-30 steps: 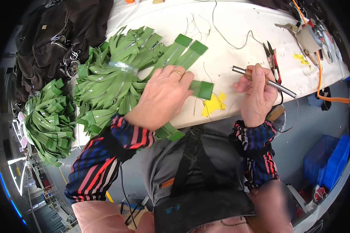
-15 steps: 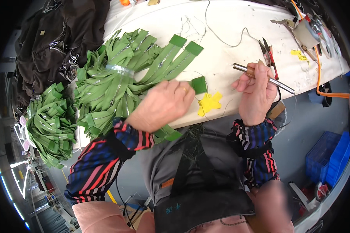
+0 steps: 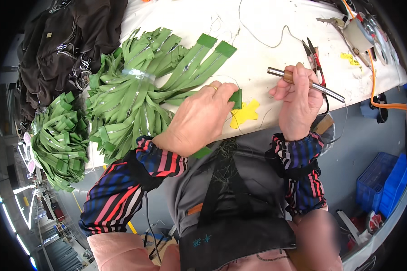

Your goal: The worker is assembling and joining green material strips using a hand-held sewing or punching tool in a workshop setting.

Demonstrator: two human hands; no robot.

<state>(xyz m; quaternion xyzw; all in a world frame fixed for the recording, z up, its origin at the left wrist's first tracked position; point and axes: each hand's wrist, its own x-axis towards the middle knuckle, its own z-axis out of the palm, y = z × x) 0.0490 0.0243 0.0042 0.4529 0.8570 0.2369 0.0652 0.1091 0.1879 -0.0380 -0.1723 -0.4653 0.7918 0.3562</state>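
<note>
My left hand lies at the front edge of the table, its fingers closed on a green zipper whose dark green end tab sticks out past the fingertips. Just left of it is a big bundle of green zippers, bound round the middle with a clear band. Two zipper ends reach out from the bundle above the hand. In my right hand is a slim metal pen-like tool with a brown grip, held at a slant. A thin cord trails from its lower right end.
A second bundle of green zippers hangs at the left, below dark garments. Scissors with red on them lie beyond my right hand. A yellow scrap sits between my hands. Blue crates stand at lower right.
My left hand has shifted slightly right and turned, its fingers now at the green end tab. My right hand has risen a little, still holding the pen-like tool.
</note>
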